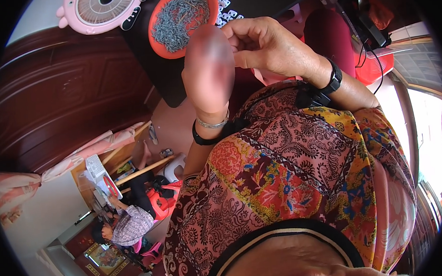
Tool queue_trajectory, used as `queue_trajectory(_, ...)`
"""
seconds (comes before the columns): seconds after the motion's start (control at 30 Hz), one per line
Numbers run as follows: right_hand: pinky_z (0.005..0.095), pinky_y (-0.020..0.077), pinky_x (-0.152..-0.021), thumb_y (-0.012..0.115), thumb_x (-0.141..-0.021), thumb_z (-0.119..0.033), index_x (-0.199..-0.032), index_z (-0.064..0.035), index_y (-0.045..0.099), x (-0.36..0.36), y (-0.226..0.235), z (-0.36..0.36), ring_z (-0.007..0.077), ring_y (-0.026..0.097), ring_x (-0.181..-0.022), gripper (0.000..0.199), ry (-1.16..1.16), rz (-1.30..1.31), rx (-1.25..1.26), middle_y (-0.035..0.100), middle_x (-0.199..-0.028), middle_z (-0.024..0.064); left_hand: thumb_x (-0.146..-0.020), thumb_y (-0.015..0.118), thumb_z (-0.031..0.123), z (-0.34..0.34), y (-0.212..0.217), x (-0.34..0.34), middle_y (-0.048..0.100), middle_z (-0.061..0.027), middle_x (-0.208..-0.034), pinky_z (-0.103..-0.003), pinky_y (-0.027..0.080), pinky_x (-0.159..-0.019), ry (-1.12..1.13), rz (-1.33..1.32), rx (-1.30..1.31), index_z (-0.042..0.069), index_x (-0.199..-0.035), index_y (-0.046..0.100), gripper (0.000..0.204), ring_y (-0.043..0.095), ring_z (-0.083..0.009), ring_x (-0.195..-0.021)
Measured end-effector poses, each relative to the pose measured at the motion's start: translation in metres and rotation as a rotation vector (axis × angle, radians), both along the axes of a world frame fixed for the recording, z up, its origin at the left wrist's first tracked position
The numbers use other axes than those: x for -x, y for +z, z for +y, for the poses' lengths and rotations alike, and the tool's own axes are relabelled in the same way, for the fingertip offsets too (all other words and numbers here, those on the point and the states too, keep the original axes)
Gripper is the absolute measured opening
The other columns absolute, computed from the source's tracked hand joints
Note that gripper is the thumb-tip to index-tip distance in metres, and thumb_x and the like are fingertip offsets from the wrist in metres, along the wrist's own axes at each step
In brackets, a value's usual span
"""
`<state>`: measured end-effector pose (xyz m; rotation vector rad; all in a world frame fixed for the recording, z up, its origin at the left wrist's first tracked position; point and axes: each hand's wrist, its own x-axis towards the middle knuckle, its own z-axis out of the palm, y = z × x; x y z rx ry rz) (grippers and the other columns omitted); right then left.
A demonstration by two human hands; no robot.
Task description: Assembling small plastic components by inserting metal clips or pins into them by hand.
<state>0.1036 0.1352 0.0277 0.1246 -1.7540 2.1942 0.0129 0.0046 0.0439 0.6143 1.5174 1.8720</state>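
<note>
My left hand point(210, 76) is raised in front of my chest at the edge of the black table. Its fingers are smeared, so their pose and anything in them cannot be made out. Close beside it, my right hand point(276, 47) has its fingers curled in toward the thumb, with the tips meeting the left hand. Whatever lies between those fingertips is hidden. Just beyond the left hand stands an orange bowl point(154, 39) holding many small grey nail-like metal pieces point(175, 25). Small white plastic pieces point(228, 14) lie scattered on the table to the right of the bowl.
A pink fan point(100, 27) is at the upper left, next to the black table point(167, 83). A red plastic basket point(375, 70) and a dark cable point(380, 62) are on the right. Another person point(133, 225) works at a wooden table at the lower left.
</note>
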Motion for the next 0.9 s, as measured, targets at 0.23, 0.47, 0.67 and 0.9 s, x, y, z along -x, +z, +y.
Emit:
queue_trajectory(0.23, 0.0238, 0.0514, -0.072, 0.060, -0.085, 0.004, -0.113, 0.0017, 0.057, 0.002, -0.003, -0.002, 0.0120, 0.064, -0.076, 0.028, -0.002, 0.016, 0.018, 0.063, -0.086, 0.0049, -0.089, 0.043, 0.021, 0.001, -0.009, 0.005, 0.047, -0.0030, -0.060, -0.020, 0.029, -0.043, -0.041, -0.134, -0.046, 0.004, -0.076, 0.048, 0.022, 0.042, -0.0087, -0.047)
queue_trajectory(0.47, 0.0217, 0.0502, -0.069, 0.062, -0.081, 0.001, -0.107, 0.0009, 0.059, 0.004, -0.005, -0.005, 0.0072, 0.061, -0.071, 0.026, -0.087, 0.024, 0.051, 0.062, -0.075, 0.0023, -0.090, 0.044, 0.020, 0.002, -0.009, 0.004, 0.048, -0.0028, -0.061, -0.020, 0.029, -0.043, -0.028, -0.062, -0.018, 0.003, -0.077, 0.048, 0.022, 0.042, -0.0081, -0.047)
queue_trajectory(0.67, 0.0241, 0.0521, -0.074, 0.061, -0.084, 0.004, -0.114, 0.0028, 0.055, 0.003, -0.003, -0.003, 0.0130, 0.064, -0.076, 0.030, -0.101, -0.010, -0.070, 0.063, -0.085, 0.0063, -0.089, 0.048, 0.019, -0.001, -0.011, 0.005, 0.047, -0.0005, -0.059, -0.019, 0.029, -0.044, -0.022, 0.052, 0.009, 0.004, -0.074, 0.049, 0.021, 0.041, -0.0059, -0.048)
queue_trajectory(0.9, 0.0239, 0.0514, -0.077, 0.062, -0.084, 0.004, -0.113, 0.0012, 0.056, 0.003, -0.004, -0.005, 0.0105, 0.062, -0.085, 0.030, -0.089, -0.017, 0.033, 0.062, -0.093, 0.0050, -0.089, 0.049, 0.015, -0.004, -0.009, 0.002, 0.051, -0.0011, -0.066, -0.018, 0.029, -0.044, 0.012, 0.270, 0.060, -0.001, -0.085, 0.056, 0.018, 0.042, -0.0055, -0.052)
